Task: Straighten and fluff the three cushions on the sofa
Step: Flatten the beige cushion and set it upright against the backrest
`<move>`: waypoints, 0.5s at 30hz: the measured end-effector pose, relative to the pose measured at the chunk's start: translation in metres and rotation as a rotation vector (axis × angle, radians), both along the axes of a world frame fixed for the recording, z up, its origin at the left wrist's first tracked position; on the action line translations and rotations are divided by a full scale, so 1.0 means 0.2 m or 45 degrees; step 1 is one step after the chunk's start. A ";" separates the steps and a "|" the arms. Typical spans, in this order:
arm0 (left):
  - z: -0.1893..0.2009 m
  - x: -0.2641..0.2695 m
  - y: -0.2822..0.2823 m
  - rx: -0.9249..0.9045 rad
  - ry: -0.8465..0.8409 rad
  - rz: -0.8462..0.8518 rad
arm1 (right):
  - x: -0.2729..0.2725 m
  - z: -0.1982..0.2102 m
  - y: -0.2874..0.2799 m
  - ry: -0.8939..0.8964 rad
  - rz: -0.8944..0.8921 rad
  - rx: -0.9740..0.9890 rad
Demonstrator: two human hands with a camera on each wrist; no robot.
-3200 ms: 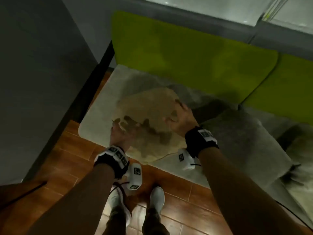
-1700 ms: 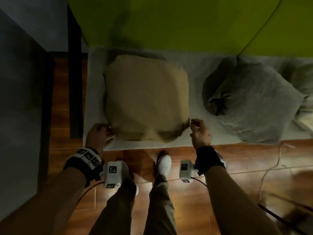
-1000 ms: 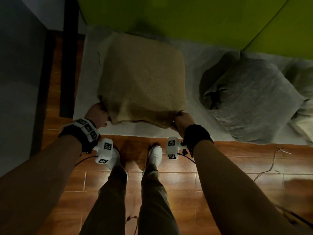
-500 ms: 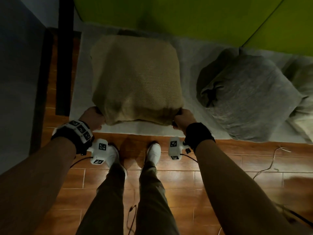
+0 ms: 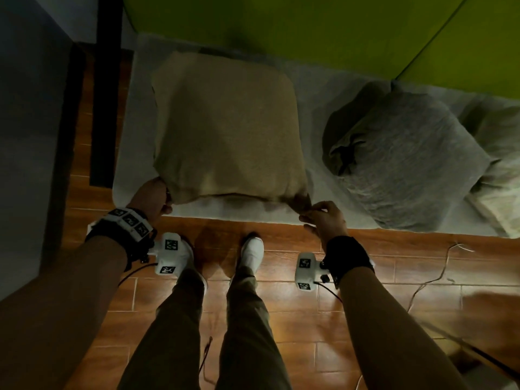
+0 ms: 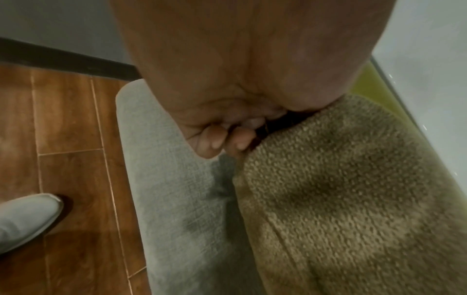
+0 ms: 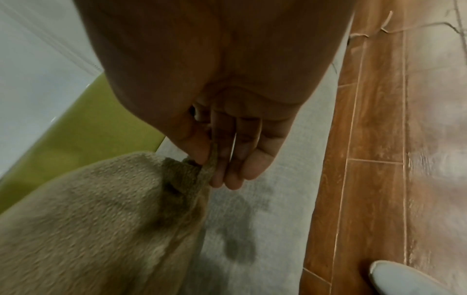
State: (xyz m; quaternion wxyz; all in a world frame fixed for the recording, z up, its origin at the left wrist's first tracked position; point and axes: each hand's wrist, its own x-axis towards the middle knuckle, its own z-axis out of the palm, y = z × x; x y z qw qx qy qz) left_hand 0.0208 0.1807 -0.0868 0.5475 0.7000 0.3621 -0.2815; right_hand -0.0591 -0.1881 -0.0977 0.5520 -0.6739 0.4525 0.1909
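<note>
A tan knitted cushion (image 5: pixel 228 128) lies flat on the left end of the grey sofa seat (image 5: pixel 318 91), its far edge near the green backrest (image 5: pixel 281 26). My left hand (image 5: pixel 153 197) grips its near left corner, fingers curled into the fabric (image 6: pixel 227 139). My right hand (image 5: pixel 320 218) pinches the near right corner between thumb and fingers (image 7: pixel 212 159), stretching it into a point. A grey cushion (image 5: pixel 405 161) sits crumpled to the right. A pale third cushion (image 5: pixel 503 175) shows partly at the right edge.
The sofa's front edge (image 5: pixel 225 213) runs just ahead of my white shoes (image 5: pixel 253 249) on the wooden floor. A grey wall (image 5: pixel 28 108) and a dark strip (image 5: pixel 104 108) stand left. Thin cables (image 5: pixel 433 280) trail on the floor at the right.
The tan cushion was turned square and drawn toward the seat's front edge. In the last half second my right hand moved right and now pulls the corner out.
</note>
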 end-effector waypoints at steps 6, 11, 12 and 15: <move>0.06 0.03 -0.02 -0.230 0.025 0.042 | 0.05 0.05 0.09 -0.068 0.213 -0.020; 0.11 0.01 0.00 -0.349 -0.041 0.212 | 0.11 0.06 0.07 -0.052 0.284 -0.188; 0.11 0.00 0.00 -0.309 -0.032 0.223 | 0.11 0.07 0.06 -0.048 0.312 -0.189; 0.14 -0.03 0.07 -0.318 -0.044 0.361 | 0.11 0.05 0.04 -0.061 0.428 -0.230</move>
